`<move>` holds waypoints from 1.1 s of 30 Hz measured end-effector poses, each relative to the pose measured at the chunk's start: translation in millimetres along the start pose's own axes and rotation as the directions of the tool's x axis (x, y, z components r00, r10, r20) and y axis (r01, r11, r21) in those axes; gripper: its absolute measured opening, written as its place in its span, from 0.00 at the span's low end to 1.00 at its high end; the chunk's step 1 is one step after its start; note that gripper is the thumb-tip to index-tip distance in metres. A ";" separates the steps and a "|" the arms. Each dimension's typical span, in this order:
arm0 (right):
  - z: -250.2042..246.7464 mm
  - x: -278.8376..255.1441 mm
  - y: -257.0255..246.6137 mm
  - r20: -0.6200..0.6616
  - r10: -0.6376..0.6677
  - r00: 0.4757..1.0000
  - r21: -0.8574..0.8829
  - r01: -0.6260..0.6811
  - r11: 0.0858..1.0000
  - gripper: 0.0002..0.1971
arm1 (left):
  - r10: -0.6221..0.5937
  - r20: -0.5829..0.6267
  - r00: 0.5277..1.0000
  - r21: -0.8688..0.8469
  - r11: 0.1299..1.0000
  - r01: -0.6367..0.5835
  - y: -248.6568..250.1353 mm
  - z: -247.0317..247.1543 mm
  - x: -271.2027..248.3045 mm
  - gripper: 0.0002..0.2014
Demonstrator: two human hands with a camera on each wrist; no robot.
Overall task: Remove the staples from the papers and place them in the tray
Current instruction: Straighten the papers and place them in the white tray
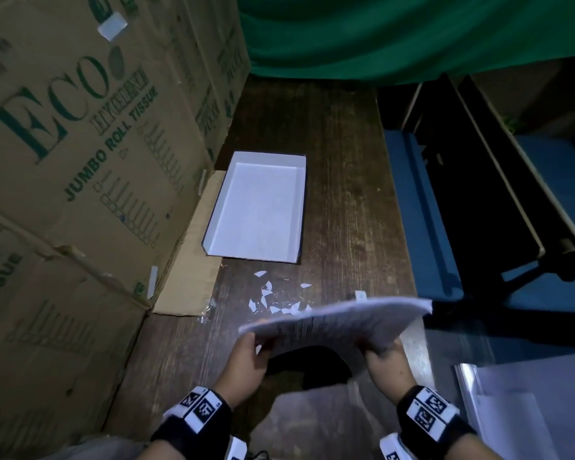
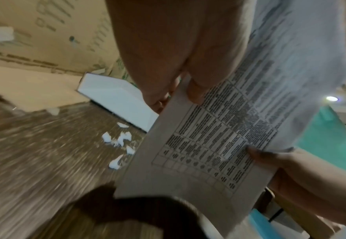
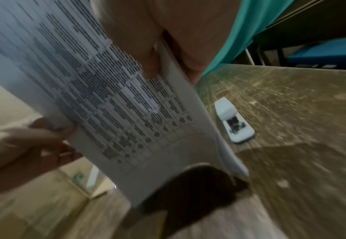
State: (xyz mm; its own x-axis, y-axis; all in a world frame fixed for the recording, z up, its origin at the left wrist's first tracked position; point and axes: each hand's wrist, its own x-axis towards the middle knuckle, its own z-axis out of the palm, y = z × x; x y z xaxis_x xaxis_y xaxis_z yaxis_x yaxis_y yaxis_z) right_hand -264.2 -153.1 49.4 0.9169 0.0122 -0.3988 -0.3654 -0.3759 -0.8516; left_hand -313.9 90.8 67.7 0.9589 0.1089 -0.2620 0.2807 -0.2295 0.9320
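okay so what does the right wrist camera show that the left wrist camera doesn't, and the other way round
Only the right wrist view shows the white stapler lying on the wooden table, beside the held sheets.

Only the left wrist view shows the white tray and the torn paper scraps scattered on the table in front of it.

Both show the printed papers, lifted off the table and held at opposite edges by the left hand and the right hand, plus the cardboard boxes and the green cloth.
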 end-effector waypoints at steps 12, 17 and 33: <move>40.0 86.6 -138.1 0.062 -0.157 0.986 0.188 0.143 0.972 0.09 | 0.041 -0.165 0.985 -0.086 0.995 -0.056 85.5 -96.0 134.9 0.12; 90.1 150.7 -156.2 0.049 -0.046 0.998 0.223 0.034 0.974 0.11 | -0.024 -0.159 0.987 -0.020 1.000 0.021 88.9 -131.1 200.0 0.14; 177.1 285.1 -173.3 -0.093 0.153 0.984 -0.293 -0.174 0.940 0.20 | -0.090 -0.337 0.937 0.497 0.829 0.258 5.4 -140.5 302.4 0.18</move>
State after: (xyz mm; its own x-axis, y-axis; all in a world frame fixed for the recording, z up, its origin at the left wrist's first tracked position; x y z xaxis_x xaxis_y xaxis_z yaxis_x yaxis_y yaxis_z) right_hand 32.2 79.6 23.0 0.8611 -0.1320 -0.4911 -0.4563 -0.6268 -0.6316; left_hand -28.2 258.4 28.7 0.8595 0.4488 -0.2446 0.5006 -0.6424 0.5803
